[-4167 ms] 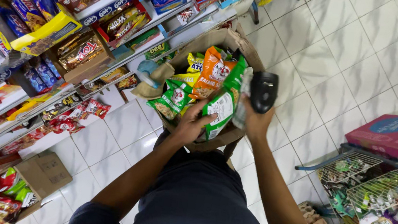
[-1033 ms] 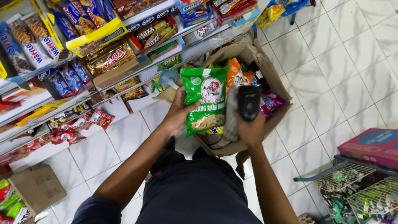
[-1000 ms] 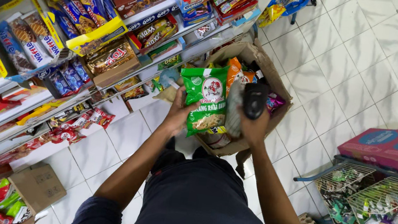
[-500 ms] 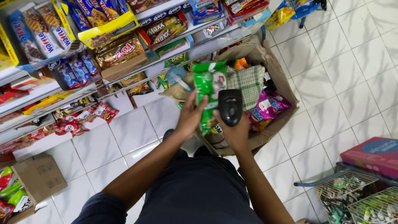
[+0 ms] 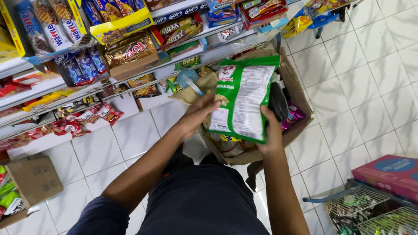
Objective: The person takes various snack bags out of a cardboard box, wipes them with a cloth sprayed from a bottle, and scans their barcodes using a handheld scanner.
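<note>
My left hand [image 5: 196, 113] grips the left edge of a green snack packet [image 5: 243, 98] and holds it upright, its printed white back panel facing me. My right hand [image 5: 270, 135] is at the packet's right edge and holds a black handheld scanner [image 5: 278, 100], which is partly hidden behind the packet. Both hands are over an open brown cardboard box [image 5: 300, 99] on the floor. The box holds more snack packets, among them a pink one [image 5: 293, 115].
Store shelves [image 5: 118, 74] packed with biscuit and wafer packs run along the left. A small cardboard box [image 5: 34, 181] of snacks sits at lower left. Wire baskets [image 5: 392, 230] and a red and blue carton [image 5: 414, 180] stand at right. The floor is white tile [image 5: 381, 101].
The green packet has been lifted out of the bunch and turned so its back faces me. The scanner has shifted from in front of the packets to behind the packet's right edge.
</note>
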